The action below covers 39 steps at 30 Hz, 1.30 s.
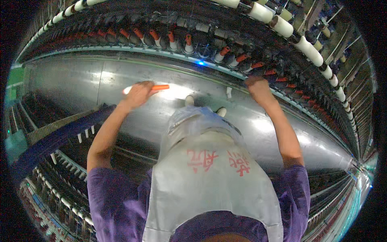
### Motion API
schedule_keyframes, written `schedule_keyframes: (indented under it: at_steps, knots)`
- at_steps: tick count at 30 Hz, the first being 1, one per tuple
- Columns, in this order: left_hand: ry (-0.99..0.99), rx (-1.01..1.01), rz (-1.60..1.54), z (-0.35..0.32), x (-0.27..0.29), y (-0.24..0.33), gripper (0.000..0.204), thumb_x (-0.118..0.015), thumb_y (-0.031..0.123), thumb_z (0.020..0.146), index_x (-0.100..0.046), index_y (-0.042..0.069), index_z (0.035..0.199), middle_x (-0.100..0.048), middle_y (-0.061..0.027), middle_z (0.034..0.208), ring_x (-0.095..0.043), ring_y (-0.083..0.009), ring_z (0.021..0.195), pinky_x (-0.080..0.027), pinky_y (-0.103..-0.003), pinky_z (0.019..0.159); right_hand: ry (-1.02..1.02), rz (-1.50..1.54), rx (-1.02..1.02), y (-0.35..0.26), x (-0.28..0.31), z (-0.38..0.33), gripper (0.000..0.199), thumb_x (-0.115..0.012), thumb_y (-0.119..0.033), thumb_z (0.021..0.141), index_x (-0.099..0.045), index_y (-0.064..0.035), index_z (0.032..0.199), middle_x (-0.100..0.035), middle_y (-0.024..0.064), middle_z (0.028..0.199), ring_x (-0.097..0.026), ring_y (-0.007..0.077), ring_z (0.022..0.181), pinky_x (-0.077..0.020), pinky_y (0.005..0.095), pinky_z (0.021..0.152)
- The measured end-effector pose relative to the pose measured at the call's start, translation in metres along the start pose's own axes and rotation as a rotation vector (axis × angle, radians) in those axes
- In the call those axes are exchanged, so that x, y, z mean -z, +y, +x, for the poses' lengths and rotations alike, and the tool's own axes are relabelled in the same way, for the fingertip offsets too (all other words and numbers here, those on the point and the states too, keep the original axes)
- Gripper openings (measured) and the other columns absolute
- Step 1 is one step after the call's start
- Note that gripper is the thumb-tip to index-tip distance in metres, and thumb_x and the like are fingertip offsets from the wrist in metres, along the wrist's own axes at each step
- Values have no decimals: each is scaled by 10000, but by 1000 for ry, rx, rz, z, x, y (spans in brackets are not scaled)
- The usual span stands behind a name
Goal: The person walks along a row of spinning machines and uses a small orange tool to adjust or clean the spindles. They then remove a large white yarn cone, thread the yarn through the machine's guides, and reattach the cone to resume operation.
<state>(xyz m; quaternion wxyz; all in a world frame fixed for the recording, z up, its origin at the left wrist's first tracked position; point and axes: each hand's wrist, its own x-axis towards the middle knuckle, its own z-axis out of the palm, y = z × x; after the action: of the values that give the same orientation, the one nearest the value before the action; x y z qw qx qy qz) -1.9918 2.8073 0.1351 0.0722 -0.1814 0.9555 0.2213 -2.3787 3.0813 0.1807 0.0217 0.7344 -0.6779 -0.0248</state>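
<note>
My left hand is closed around a bobbin, whose orange end sticks out to the right and whose white end shows at the left. It is held over the shiny floor, apart from the machine. Over by the machine's front rail, my right hand is closed, close to the standing bobbins; what its fingers hold, if anything, is hidden. A row of orange-topped bobbins with white lower parts runs along the machine. Beside the lit blue lamp, one spindle position shows no orange top.
White rollers curve along the machine's upper part. A small white piece lies near the rail on the shiny floor. At the left is a dark blue, ribbed-edged beam. A second machine row stands behind me.
</note>
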Motion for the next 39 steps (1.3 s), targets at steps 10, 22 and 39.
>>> schedule_keyframes:
  at_steps: [10,22,39]
  knots:
    - [420,989,-1047,-152,-22,-198,336,-579,356,901,-572,35,802,-537,-9,635,-504,-120,514,-403,-274,461,-116,312,-510,-103,-124,151,210,-538,-90,775,-644,-53,952,-651,158,807,-628,363,740,-491,485,649]
    - [558,890,-1003,-75,-19,-236,417,-634,392,850,-570,-5,961,-507,-24,622,-506,-135,508,-407,-283,483,305,162,-503,-90,-166,145,262,-603,-123,742,-682,-144,992,-628,97,665,-627,290,598,-496,413,528]
    - [568,-144,-562,91,41,51,208,-508,114,919,-545,40,1110,-587,-114,1075,-555,-214,1020,-440,-319,866,182,2113,-673,-85,71,91,166,-579,-100,842,-679,3,926,-425,-68,578,-304,26,488,-239,193,450]
